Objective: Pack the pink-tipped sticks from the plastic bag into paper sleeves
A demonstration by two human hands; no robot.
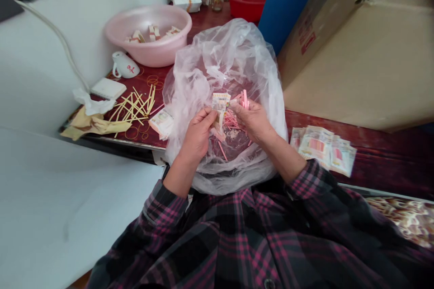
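Over the open plastic bag [198,76], my left hand [200,128] pinches a small printed packet [220,100] with a barcode on it. Close to the packet's right edge, my right hand [252,119] is closed around a bundle of short pink sticks [244,98]. Whether its fingertips also touch the packet is hard to make out. Below both hands, a heap of loose pink sticks [231,122] lies inside the bag, with pale crumbs near it. To the right of the bag, filled packets [317,144] show pink sticks through their windows.
A pink basin [149,52] holding bundled packets stands at the back left, beside a white mug [125,65] lying on its side. Yellow sticks [135,106] and rubber bands are scattered at left. A large cardboard box [359,58] rises at right; a red basin [247,2] sits behind.
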